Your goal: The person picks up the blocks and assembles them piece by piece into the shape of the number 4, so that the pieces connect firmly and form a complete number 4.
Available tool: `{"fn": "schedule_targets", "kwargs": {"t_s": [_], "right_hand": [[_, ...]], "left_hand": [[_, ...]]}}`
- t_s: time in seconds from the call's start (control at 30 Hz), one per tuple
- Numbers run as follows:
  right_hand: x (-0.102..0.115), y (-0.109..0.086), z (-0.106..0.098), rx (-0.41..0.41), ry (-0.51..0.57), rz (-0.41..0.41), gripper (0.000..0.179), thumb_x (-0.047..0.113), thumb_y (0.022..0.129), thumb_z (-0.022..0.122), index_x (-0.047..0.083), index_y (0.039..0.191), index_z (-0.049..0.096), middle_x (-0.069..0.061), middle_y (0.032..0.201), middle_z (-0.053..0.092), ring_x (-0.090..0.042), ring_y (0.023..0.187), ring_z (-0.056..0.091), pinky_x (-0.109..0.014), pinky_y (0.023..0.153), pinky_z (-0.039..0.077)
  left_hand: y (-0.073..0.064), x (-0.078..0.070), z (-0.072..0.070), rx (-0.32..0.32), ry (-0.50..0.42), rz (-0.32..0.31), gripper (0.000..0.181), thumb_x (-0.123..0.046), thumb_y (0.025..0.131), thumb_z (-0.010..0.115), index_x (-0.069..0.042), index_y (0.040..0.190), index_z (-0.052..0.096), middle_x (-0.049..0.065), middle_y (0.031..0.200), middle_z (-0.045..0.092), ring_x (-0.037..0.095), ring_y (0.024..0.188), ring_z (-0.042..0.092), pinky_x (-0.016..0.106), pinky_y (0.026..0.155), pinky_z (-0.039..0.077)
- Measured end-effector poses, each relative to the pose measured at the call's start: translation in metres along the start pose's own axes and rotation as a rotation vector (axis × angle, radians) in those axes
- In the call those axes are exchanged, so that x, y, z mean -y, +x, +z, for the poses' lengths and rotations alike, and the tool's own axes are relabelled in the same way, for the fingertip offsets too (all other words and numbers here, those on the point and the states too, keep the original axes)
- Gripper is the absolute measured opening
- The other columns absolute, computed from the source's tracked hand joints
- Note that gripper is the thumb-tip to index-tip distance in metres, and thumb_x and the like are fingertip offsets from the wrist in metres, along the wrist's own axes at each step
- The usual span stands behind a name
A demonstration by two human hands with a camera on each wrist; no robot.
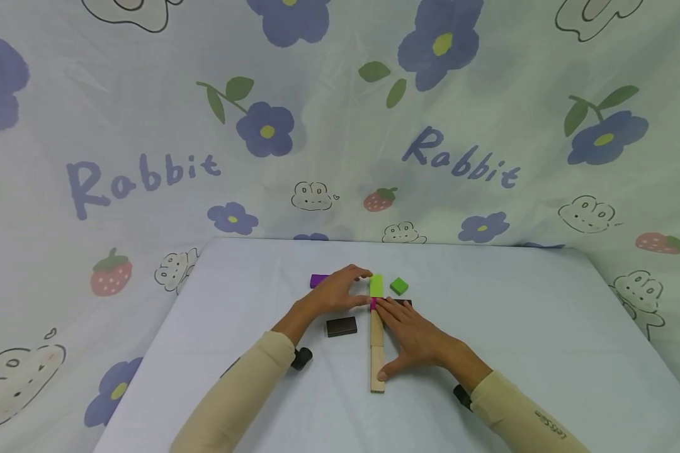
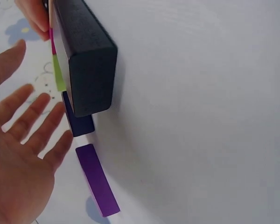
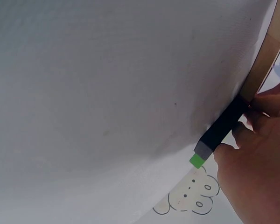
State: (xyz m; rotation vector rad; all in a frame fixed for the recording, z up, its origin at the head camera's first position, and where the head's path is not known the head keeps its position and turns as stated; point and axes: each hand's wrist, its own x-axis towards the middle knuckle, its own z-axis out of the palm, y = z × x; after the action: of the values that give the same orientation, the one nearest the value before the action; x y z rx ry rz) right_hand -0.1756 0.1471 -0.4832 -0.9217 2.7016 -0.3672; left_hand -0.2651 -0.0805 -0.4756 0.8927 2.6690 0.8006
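Observation:
In the head view, a column of blocks runs toward me: a yellow-green block (image 1: 376, 285), a pink block (image 1: 373, 304), then two pale wooden blocks (image 1: 377, 362) end to end. My left hand (image 1: 335, 292) is at the column's left, index fingertip by the yellow-green block's far corner and thumb tip beside the pink block. Its fingers look spread and relaxed in the left wrist view. My right hand (image 1: 416, 340) lies over the column's right side, fingers extended at the pink block and thumb on the nearer wooden block. A dark block (image 3: 224, 122) lies partly under its fingers.
A small green block (image 1: 399, 286) lies right of the yellow-green one. Left of the column are a dark brown block (image 1: 342, 326) and a purple block (image 1: 318, 280), partly hidden by my left hand. A printed curtain (image 1: 340, 126) hangs behind the white table (image 1: 249, 270).

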Motion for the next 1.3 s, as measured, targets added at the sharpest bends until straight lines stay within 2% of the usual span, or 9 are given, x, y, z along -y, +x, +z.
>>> {"fn": "schedule_targets", "kwargs": {"t_s": [0.23,0.53,0.7,0.93,1.3], "right_hand": [[0.000,0.000,0.000,0.006,0.003,0.007,0.135,0.085,0.064,0.072,0.007,0.161,0.021,-0.010,0.168,0.018,-0.028,0.155,0.011,-0.053,0.122,0.012],[-0.001,0.001,0.000,0.005,-0.006,0.010,0.135,0.084,0.063,0.072,0.006,0.161,0.022,-0.010,0.168,0.018,-0.029,0.155,0.011,-0.053,0.121,0.012],[-0.002,0.000,0.000,-0.003,0.004,-0.001,0.135,0.083,0.064,0.073,0.005,0.161,0.022,-0.011,0.167,0.019,-0.029,0.154,0.012,-0.054,0.121,0.013],[-0.002,0.000,0.000,0.000,0.005,-0.004,0.136,0.085,0.064,0.071,0.006,0.161,0.020,-0.010,0.168,0.017,-0.027,0.155,0.010,-0.052,0.122,0.011],[-0.002,-0.001,0.000,0.005,0.003,0.002,0.136,0.086,0.063,0.070,0.007,0.162,0.020,-0.008,0.168,0.017,-0.027,0.155,0.010,-0.051,0.122,0.011]], "left_hand": [[-0.009,-0.003,0.000,0.021,0.046,-0.018,0.062,-0.039,0.094,0.071,-0.015,0.147,0.052,0.004,0.147,0.052,0.022,0.137,0.048,0.043,0.112,0.039],[-0.021,-0.009,-0.002,0.008,0.080,0.010,0.060,-0.042,0.094,0.069,-0.017,0.146,0.053,0.005,0.148,0.051,0.024,0.138,0.046,0.046,0.112,0.039],[-0.028,-0.015,-0.004,-0.011,0.114,0.037,0.058,-0.042,0.095,0.069,-0.017,0.145,0.055,0.005,0.146,0.053,0.024,0.136,0.048,0.045,0.111,0.040],[-0.039,-0.025,-0.008,-0.012,0.104,0.078,0.055,-0.037,0.093,0.072,-0.013,0.141,0.058,0.005,0.140,0.058,0.024,0.130,0.053,0.044,0.109,0.043],[-0.046,-0.028,-0.008,0.013,0.093,0.066,0.058,-0.037,0.093,0.073,-0.013,0.143,0.056,0.004,0.137,0.059,0.021,0.124,0.056,0.042,0.105,0.046]]}}
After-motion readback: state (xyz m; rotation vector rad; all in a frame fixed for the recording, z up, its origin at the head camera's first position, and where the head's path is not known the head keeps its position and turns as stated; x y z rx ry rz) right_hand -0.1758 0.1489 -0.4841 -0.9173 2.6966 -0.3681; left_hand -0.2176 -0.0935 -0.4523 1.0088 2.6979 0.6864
